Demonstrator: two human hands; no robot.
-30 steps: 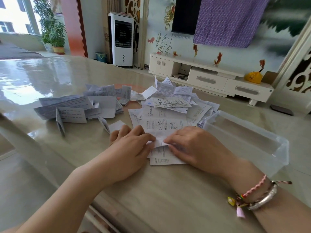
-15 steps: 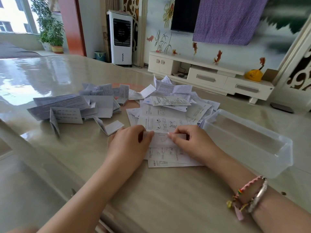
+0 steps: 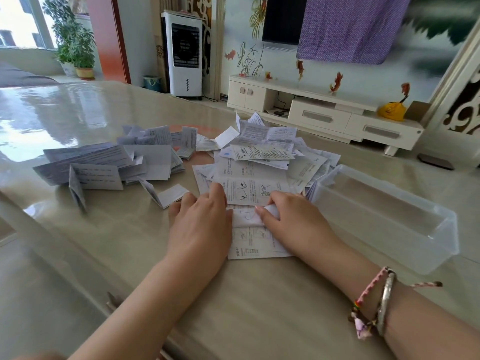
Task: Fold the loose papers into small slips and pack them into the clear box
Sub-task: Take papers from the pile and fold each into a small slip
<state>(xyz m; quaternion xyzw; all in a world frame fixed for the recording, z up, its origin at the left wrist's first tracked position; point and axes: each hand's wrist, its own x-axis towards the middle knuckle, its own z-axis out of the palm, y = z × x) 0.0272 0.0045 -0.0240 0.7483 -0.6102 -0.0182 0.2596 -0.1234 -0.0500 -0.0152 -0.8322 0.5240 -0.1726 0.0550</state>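
Observation:
A printed paper sheet point(image 3: 249, 239) lies on the table in front of me, its middle folded over. My left hand point(image 3: 200, 224) lies flat, pressing the sheet's left edge with nearly straight fingers. With curled fingers, my right hand point(image 3: 293, 222) pinches the raised fold. Behind the hands spreads a heap of loose unfolded papers point(image 3: 262, 154). Several folded slips point(image 3: 104, 165) lie scattered to the left. The clear plastic box point(image 3: 389, 237) stands at the right, close to my right hand; I see nothing inside it.
The glossy beige table point(image 3: 259, 307) has its near edge by my left forearm. One small folded slip point(image 3: 168, 196) sits just left of my left hand. A white TV cabinet point(image 3: 324, 118) and a white air cooler point(image 3: 185, 53) stand beyond the table.
Both hands have shifted slightly away from me along the sheet, carrying the fold farther. My left hand went from pinching the fold to lying flat on the paper.

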